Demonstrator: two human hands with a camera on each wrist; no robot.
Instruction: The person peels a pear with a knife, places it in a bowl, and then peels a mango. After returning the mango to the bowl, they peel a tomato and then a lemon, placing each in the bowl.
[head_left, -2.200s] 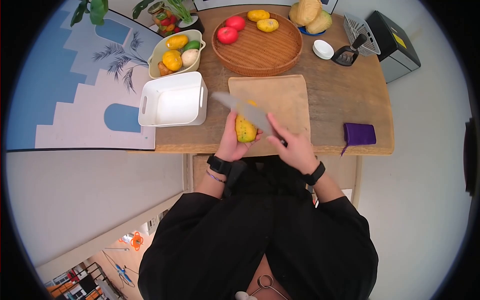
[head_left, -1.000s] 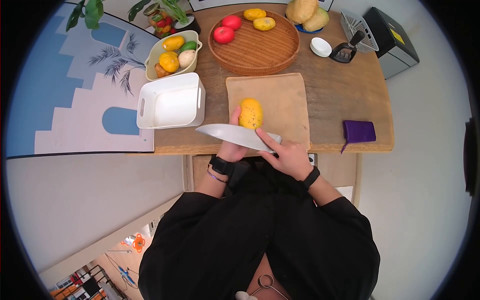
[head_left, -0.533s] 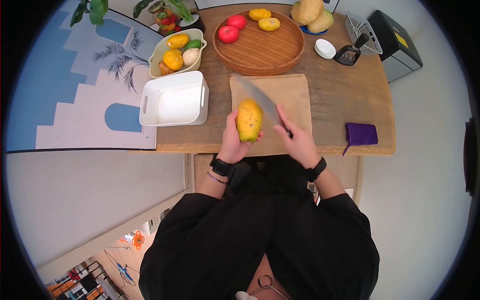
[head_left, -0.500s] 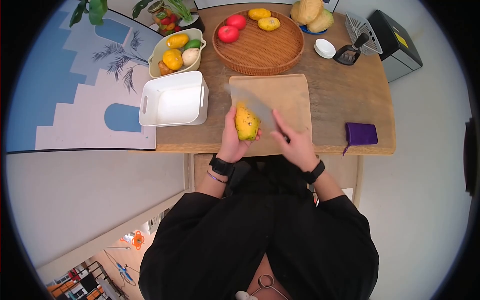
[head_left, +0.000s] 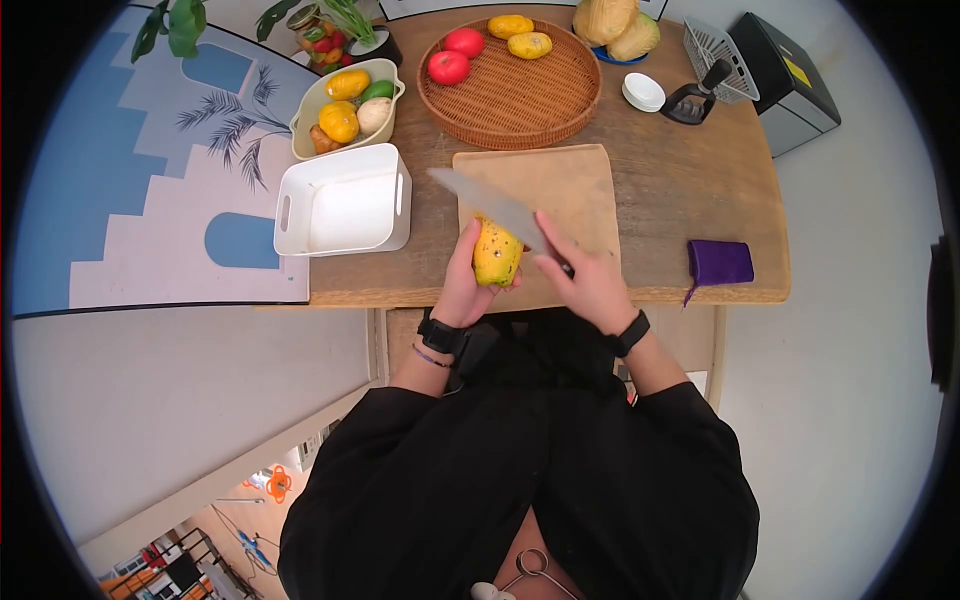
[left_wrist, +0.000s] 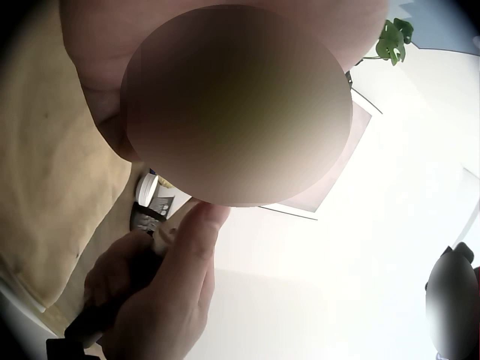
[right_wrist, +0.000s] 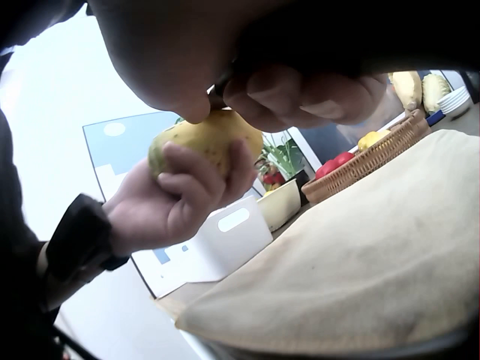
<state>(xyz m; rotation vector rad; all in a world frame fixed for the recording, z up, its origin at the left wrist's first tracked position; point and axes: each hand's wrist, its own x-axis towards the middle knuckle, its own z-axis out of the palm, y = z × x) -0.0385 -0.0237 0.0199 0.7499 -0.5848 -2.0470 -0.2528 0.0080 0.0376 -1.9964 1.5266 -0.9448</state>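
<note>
In the head view my left hand (head_left: 461, 285) grips a yellow, dark-speckled papaya (head_left: 497, 262), greenish at its near end, over the front of a tan cloth mat (head_left: 575, 185). My right hand (head_left: 597, 288) holds a kitchen knife (head_left: 500, 212) by its dark handle, index finger stretched along the blade. That broad blade points up and left and overlaps the fruit's far end. From the right wrist, the left fingers curl round the papaya (right_wrist: 199, 139), with the right thumb tip close to its top. A dark, blurred round shape fills much of the left wrist view.
A white bin (head_left: 350, 215) stands left of the mat, with a cream bowl (head_left: 312, 108) of fruit behind it. Farther back is a round wicker tray (head_left: 510, 95) holding red and yellow produce. On the right lie a purple pouch (head_left: 720, 263), a white dish (head_left: 643, 92) and a black-handled tool (head_left: 690, 103).
The knife has swung from low across the left wrist up to the papaya's far end, making short, blurred strokes there. The left hand keeps its grip, and the papaya's tilt has shifted.
</note>
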